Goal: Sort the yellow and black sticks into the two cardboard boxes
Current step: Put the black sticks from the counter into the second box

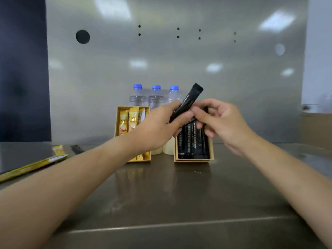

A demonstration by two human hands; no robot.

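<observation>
Slim black foil stick (186,102) tilted above right cardboard box of black sticks (194,142), pinched by left hand (158,128) fingers and right hand (221,121) fingers, left cardboard box of yellow sticks (129,121) beside, steel desk (170,194)

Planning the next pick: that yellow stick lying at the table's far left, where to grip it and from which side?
Pinch the yellow stick across its narrow width near mid-length, coming from above with the left hand, likely once the black stick is released. It lies flat on the table, long and thin, angled, with bare surface alongside it, so a top-down pinch looks easiest.
</observation>
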